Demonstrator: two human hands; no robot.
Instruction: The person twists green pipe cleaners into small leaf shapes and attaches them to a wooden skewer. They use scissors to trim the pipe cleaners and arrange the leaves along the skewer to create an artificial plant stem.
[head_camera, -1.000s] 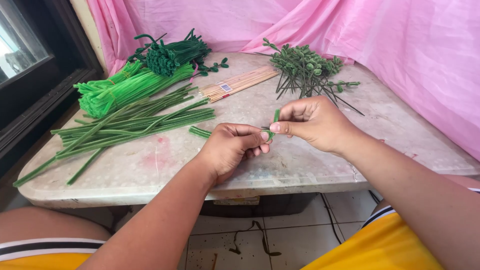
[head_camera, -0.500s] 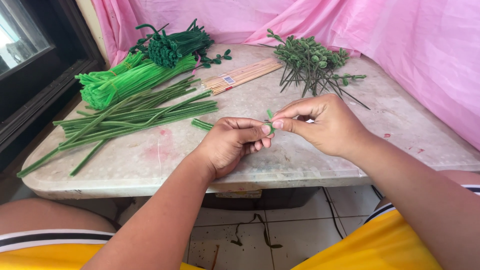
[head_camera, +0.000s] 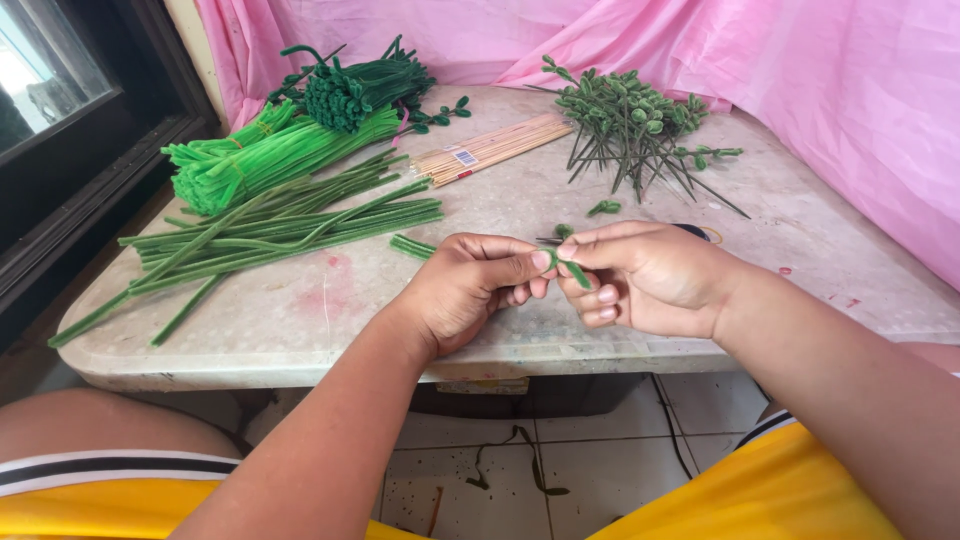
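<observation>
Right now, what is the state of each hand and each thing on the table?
Left hand: pinching the short green piece.
Right hand: pinching the same piece.
Short green piece: held between both hands, above the table edge.
Bright green bundle: tied, lying flat.
Dark green stems: loose, lying flat.
Wooden sticks: packed together, lying flat.
Leafy stems: finished, piled.

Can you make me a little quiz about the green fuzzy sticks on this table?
1. True or false: both hands pinch one short dark green piece.
2. What lies between the bright green bundle and the leafy stems? A) scissors B) wooden sticks C) a cup
3. What colour is the cloth behind the table?

Key: 1 true; 2 B; 3 pink.
</observation>
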